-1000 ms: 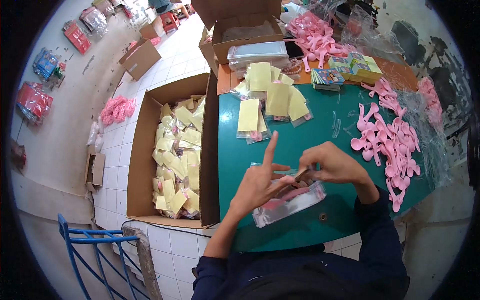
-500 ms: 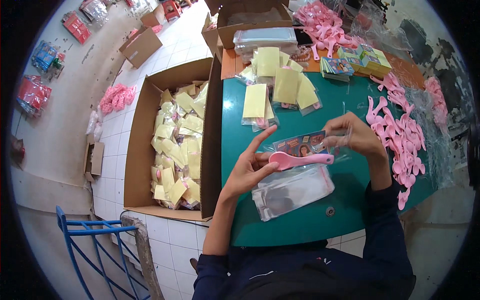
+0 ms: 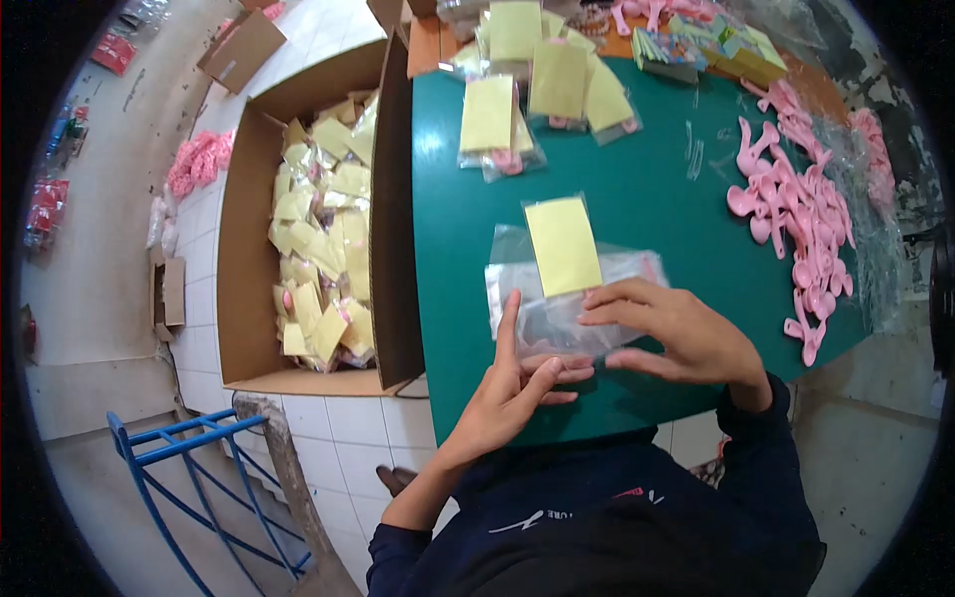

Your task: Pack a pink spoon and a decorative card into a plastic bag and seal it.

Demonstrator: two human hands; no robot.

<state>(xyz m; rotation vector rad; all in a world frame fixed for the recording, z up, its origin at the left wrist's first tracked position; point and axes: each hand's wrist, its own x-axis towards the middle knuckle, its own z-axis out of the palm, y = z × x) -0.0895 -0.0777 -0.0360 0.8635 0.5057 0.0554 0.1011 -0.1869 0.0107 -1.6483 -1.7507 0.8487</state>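
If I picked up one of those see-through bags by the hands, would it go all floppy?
Probably floppy: the clear bags look thin and slightly wrinkled. One would likely feel very light, as it seems to be just film. It might be slippery too, judging by the shine.

the shirt (image 3: 468,537) is very dark blue and sits low in the frame. on its front are a curvy white mark (image 3: 515,523), tiny white letters (image 3: 559,515) beside it, and a small red mark (image 3: 634,492) to the right. the left sleeve (image 3: 398,552) and right sleeve (image 3: 764,448) are dark blue too, and stop partway down the arms (image 3: 423,497). the left hand (image 3: 507,393) and right hand (image 3: 681,333) are bare.
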